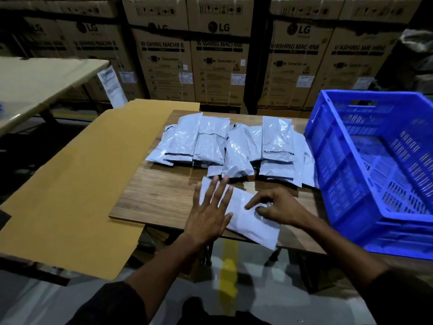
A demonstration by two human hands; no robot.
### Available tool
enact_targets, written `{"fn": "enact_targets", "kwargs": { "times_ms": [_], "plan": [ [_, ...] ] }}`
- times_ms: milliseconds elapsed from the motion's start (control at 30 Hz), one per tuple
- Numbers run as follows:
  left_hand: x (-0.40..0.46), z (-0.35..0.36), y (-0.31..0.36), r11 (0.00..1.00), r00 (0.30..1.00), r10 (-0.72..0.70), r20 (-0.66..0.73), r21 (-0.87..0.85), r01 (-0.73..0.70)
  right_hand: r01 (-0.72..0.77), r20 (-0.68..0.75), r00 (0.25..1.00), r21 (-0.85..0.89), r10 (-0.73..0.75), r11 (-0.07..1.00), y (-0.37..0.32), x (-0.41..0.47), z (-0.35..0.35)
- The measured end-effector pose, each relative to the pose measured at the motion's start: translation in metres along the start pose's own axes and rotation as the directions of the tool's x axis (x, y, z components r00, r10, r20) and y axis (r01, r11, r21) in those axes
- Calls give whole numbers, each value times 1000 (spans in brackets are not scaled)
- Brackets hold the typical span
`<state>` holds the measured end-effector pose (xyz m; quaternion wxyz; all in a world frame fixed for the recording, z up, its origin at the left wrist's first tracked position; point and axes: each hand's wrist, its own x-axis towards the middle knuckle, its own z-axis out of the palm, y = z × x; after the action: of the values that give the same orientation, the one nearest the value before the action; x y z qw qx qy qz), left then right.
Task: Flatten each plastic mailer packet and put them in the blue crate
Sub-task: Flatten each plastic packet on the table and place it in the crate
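Note:
One grey plastic mailer packet (248, 221) lies at the front edge of the wooden table (159, 195). My left hand (209, 212) lies flat on the packet's left end with its fingers spread straight. My right hand (276, 207) rests on the packet's right part, fingers curled with the tips pressing down on the plastic. Behind them a pile of several grey mailer packets (234, 144) covers the middle of the table. The blue crate (375, 165) stands at the table's right end and looks empty inside.
A large flat sheet of brown cardboard (77, 188) lies to the left, overlapping the table's edge. Stacked washing machine cartons (218, 50) form a wall behind. A pale table (39, 83) stands at far left. Grey floor with a yellow line (228, 273) shows below.

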<state>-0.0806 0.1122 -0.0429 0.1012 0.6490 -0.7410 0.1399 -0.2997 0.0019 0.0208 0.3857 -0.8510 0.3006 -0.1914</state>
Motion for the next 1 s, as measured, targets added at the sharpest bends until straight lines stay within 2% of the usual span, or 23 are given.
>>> {"fn": "enact_targets", "kwargs": {
  "times_ms": [100,167,200,233,267,300,367,433,533,667,733,867,1000],
  "plan": [
    [1,19,5,993,953,59,298,-114,-26,-173,224,959,-19,173,985,5,10,-19],
    [0,27,10,992,894,54,445,-123,2,-164,263,940,-211,218,964,18,17,-20],
    [-2,30,13,993,875,31,483,-113,28,-127,210,951,-409,228,904,24,20,-15],
    [-2,30,17,993,862,8,507,-105,52,-104,98,975,-598,201,795,29,20,-6],
    [-2,32,21,992,856,-18,517,-99,81,-114,-17,990,-676,140,728,33,17,7],
    [-1,33,24,990,863,-37,505,-101,102,-112,-75,994,-652,84,750,35,12,24],
    [2,29,29,991,902,-56,429,-88,103,-41,-60,998,-528,10,848,32,-1,60],
    [5,34,36,987,943,-67,326,-115,109,-32,-7,999,-486,33,873,32,-10,83],
    [9,36,51,951,945,-105,310,-247,187,-97,13,993,-446,115,890,35,-13,88],
    [4,48,66,914,927,-185,326,-290,285,-66,50,993,-500,105,864,38,-15,91],
    [0,55,63,893,934,-246,257,-314,322,-76,24,994,-543,106,836,42,-18,95],
    [-7,62,51,939,969,-192,153,-257,227,-121,34,984,-602,176,789,37,-16,90],
    [-7,62,49,930,964,-232,129,-261,259,-211,18,953,-679,303,703,47,-22,76]
  ]
}}
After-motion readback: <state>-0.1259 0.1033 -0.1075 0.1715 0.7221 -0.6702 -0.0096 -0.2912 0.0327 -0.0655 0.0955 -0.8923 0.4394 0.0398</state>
